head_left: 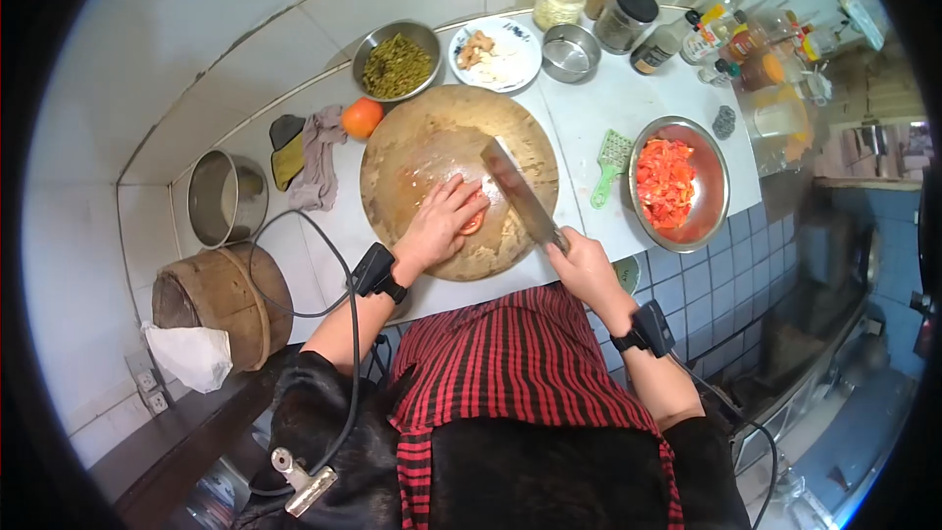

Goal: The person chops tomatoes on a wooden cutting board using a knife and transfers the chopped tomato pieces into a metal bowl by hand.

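On the round wooden chopping board (392,172), my left hand (440,224) lies over a piece of tomato (474,223), which shows at the fingers' right side. The fingers are laid out across it. My right hand (579,270) is wrapped round the handle of a cleaver (520,191). Its blade points up and to the left over the board, right of my left hand. A whole tomato (362,118) rests at the board's upper left edge. Chopped tomato (665,184) fills part of a steel bowl (714,206) to the right.
Behind the board stand a bowl of green pieces (396,66), a plate with ginger and garlic (496,54) and a small steel bowl (571,52). A green grater (610,167) lies right. Jars (625,20) and bottles line the back; cloths (316,159) lie left.
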Motion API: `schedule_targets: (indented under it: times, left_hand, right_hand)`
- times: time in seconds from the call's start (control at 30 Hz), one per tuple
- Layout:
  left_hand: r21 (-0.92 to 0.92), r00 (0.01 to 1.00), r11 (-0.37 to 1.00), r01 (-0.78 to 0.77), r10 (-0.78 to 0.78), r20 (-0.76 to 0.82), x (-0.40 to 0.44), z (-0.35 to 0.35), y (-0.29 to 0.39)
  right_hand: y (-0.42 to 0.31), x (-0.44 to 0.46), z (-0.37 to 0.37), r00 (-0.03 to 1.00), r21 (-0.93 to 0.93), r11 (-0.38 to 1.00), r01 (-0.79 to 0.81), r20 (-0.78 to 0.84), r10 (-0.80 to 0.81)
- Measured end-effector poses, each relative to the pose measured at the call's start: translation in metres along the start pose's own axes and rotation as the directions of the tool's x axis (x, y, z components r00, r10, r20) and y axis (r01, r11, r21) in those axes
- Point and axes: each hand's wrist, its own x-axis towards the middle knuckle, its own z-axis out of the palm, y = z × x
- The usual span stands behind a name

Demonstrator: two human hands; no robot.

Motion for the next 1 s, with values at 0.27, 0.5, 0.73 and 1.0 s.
schedule_targets:
  times: [0.27,0.5,0.73,1.0]
  left_hand:
    - [-0.155,0.974,0.988,-0.021,-0.015,-0.227,-0.026,0.014,-0.021]
    - [-0.278,0.964,0.960,-0.040,-0.036,-0.264,-0.020,0.020,-0.029]
    - [-0.342,0.938,0.937,-0.069,-0.056,-0.343,-0.022,0.028,-0.035]
    - [-0.298,0.951,0.954,0.007,-0.099,-0.293,-0.021,0.019,-0.027]
  right_hand:
    - [-0.034,0.026,0.029,0.981,-0.497,0.849,0.180,0.157,-0.116]
    - [-0.047,0.030,0.027,0.975,-0.565,0.821,0.081,0.215,0.052]
    - [-0.028,0.078,0.070,0.988,-0.527,0.845,0.090,0.156,-0.008]
    - [-0.068,0.044,0.031,0.970,-0.563,0.822,0.087,0.235,0.058]
